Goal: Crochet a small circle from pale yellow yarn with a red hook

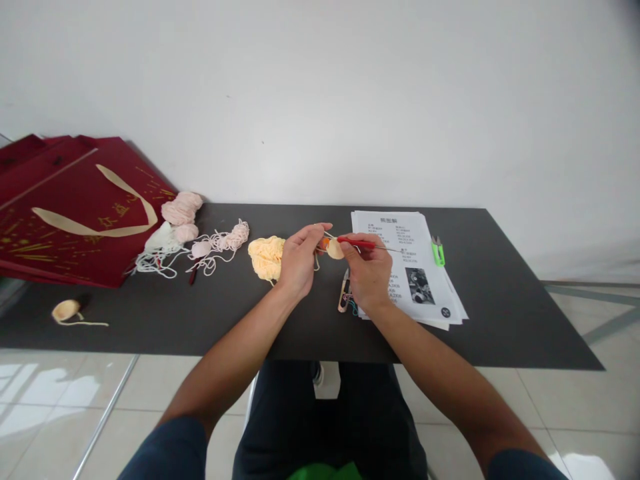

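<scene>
Two hands are working close together: the right hand (370,270) is gripping a red hook (361,244) with curled fingers; the left hand (300,260) is bending its fingers inward, its exact hold unclear. Between them, a small cream piece (335,249) is showing. Yellow yarn (265,258) is lying just left of the left hand; green snips (438,253) are resting farther right.

Short dark navy sleeves (167,453) above bare forearms (245,343), dark trousers (280,427), bright green patch (325,472) at the waist

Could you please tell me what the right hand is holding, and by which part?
The right hand holds the tool by its red handle.
</scene>
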Demonstrator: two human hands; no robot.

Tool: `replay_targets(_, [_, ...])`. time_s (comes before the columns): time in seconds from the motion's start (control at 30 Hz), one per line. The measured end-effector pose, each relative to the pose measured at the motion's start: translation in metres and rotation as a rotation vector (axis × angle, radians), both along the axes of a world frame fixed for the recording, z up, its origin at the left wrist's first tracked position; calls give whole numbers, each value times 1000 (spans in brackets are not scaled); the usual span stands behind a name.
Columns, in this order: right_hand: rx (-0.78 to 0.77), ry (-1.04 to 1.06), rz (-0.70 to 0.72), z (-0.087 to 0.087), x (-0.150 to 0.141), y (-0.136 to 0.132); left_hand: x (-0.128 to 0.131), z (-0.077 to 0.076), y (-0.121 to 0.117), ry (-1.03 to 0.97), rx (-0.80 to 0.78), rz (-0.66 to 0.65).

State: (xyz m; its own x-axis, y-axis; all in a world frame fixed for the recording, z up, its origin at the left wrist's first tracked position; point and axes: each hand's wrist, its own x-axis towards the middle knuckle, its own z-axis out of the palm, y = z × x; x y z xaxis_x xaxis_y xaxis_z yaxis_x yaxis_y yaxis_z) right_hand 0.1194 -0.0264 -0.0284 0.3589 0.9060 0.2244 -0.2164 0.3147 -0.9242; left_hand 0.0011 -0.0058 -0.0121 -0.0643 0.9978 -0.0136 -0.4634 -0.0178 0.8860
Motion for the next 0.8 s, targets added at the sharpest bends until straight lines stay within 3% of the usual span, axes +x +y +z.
replay_targets(0.17, [11, -51, -15, 1, 1, -1, -2, 0, -2, 7, 19, -51])
replay_targets(0.43, [-34, 74, -13, 4, -1, 0, -5, 0, -5, 28, 94, -141])
replay_targets(0.8, [-51, 286, 134, 7, -4, -2, 1, 1, -10, 123, 116, 16])
